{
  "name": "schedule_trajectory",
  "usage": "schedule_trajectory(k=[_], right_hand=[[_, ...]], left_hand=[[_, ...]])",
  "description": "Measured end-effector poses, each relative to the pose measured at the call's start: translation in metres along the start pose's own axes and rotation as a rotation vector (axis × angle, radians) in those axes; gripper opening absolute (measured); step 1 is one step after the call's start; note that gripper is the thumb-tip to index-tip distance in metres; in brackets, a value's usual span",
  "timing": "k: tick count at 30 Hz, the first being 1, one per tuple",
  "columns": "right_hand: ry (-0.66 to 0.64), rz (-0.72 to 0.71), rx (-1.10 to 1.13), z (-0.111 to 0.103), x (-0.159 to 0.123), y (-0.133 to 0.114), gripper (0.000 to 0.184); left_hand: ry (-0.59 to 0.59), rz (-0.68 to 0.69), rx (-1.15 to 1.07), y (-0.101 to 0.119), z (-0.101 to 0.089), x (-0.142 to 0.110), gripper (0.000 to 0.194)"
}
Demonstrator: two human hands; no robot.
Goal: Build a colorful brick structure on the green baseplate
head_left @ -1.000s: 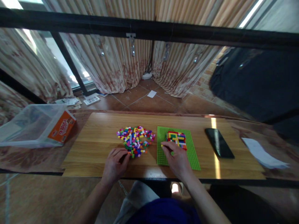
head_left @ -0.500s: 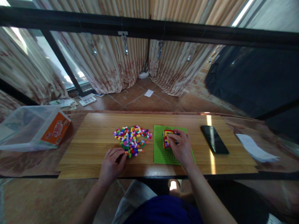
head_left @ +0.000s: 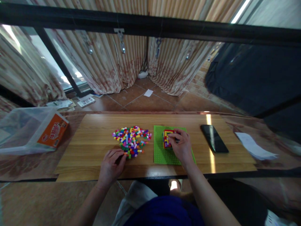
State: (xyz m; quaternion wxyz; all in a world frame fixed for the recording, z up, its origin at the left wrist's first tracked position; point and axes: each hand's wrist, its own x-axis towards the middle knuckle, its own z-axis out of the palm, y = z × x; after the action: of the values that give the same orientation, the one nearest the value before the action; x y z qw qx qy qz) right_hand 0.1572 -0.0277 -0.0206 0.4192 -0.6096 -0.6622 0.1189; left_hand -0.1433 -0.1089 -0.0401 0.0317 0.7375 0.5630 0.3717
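Note:
A square-walled build of small building bricks (head_left: 165,143), red, yellow and blue, stands on a green baseplate (head_left: 161,157). My right hand (head_left: 182,146) covers the right part of this build, its thumb and finger pinched over the top. A small brick seems to be between those fingertips, mostly hidden. To the left lies a loose pile of multicoloured bricks (head_left: 133,139). At the near left edge of that pile rests my left hand (head_left: 113,163), fingers curled and the tips closed at a small orange brick (head_left: 125,153).
A black phone (head_left: 214,138) lies on the wooden tabletop (head_left: 94,125), right of the baseplate. Beyond it are white papers (head_left: 255,146). At the far left sits a clear plastic box (head_left: 25,128) with an orange label. A dark metal bar (head_left: 141,18) crosses the view above.
My right hand moved from the build's near left corner, where a yellow brick showed at its fingertips, up and right onto the build. My left hand stayed by the pile. The view shifted slightly.

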Motion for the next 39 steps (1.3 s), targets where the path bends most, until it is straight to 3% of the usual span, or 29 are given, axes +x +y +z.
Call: schedule_trajectory(k=[18, 23, 30, 35, 39], right_hand=[[0.017, -0.072, -0.116, -0.002, -0.001, -0.005, 0.016], [0.021, -0.179, -0.134, 0.003, -0.004, -0.027, 0.018], [-0.245, -0.297, -0.031, 0.054, -0.003, -0.067, 0.019], [-0.457, -0.303, -0.162, 0.077, 0.008, -0.082, 0.019], [-0.548, -0.307, -0.286, 0.087, 0.014, -0.088, 0.018]], left_hand=[[-0.008, -0.009, -0.004, -0.001, 0.001, -0.001, 0.007], [0.011, -0.021, -0.022, 0.000, 0.002, -0.003, 0.006], [0.003, -0.039, -0.041, 0.003, 0.001, -0.002, 0.007], [-0.004, -0.051, -0.049, 0.003, 0.000, -0.002, 0.007], [-0.019, -0.069, -0.057, 0.004, 0.000, -0.002, 0.007]])
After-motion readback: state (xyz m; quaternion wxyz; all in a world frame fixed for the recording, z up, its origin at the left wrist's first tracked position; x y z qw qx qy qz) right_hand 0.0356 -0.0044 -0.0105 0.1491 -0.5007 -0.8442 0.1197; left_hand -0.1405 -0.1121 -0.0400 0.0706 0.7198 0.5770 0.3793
